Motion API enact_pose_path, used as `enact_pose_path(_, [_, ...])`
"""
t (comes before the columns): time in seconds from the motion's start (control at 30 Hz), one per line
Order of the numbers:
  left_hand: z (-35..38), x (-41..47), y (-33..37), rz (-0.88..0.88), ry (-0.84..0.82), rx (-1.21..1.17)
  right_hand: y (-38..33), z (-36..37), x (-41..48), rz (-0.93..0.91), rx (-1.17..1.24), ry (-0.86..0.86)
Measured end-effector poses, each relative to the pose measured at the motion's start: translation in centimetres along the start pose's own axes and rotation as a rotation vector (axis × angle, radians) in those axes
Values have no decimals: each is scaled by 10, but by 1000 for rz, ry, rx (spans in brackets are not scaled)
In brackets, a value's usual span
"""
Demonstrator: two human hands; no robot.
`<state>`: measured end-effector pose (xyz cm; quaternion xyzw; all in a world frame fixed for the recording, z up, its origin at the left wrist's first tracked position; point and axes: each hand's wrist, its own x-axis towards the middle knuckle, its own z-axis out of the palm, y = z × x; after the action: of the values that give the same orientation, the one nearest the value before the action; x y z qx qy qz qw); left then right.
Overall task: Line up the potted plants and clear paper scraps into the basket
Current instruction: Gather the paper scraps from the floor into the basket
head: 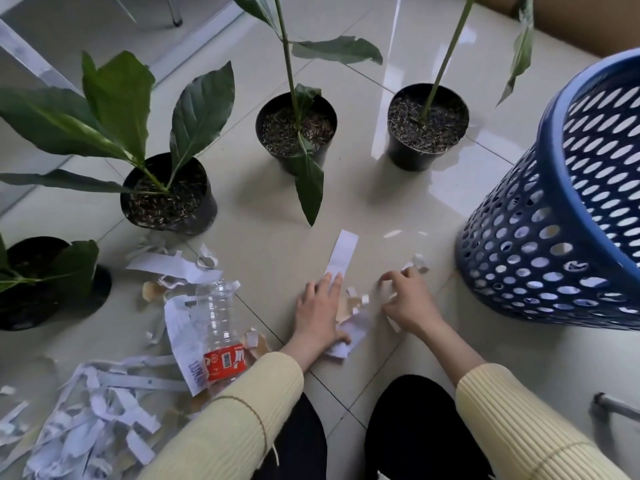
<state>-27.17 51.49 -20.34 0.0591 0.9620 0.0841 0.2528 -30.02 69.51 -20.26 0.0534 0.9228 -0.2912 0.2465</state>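
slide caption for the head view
Left hand and right hand gather paper scraps on the floor near four potted plants and a blue basket.

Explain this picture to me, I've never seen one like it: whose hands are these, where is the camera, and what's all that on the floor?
No machine here: a person wears a camera on the head, which looks down at their own two hands. This is the only view. On the tiled floor stand four potted plants in black pots and, at the right, a blue basket. A clear plastic bottle lies among paper scraps. The left hand presses flat on some of them; the right hand curls its fingers round a few more.
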Motion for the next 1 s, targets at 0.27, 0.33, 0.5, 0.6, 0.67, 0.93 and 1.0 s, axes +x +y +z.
enact_pose_path(0.27, [-5,16,-11,-23,52,-283,-28,14,2,-157,-44,-196])
enact_pose_path(0.33, [-6,16,-10,-73,53,-389,-32,16,4,-175,-99,-181])
enact_pose_path(0.5, [-9,18,-9,-136,81,-554,-36,24,9,-177,-113,-106])
enact_pose_path(0.6, [-9,19,-8,-98,93,-538,-35,31,11,-150,-96,-61])
enact_pose_path(0.67, [-8,19,-8,-84,103,-509,-33,32,13,-125,-56,-54])
enact_pose_path(0.93, [0,22,-12,-27,101,-403,-13,19,13,30,52,48])
enact_pose_path(1.0, [1,24,-13,-4,78,-336,-6,6,14,115,187,120])
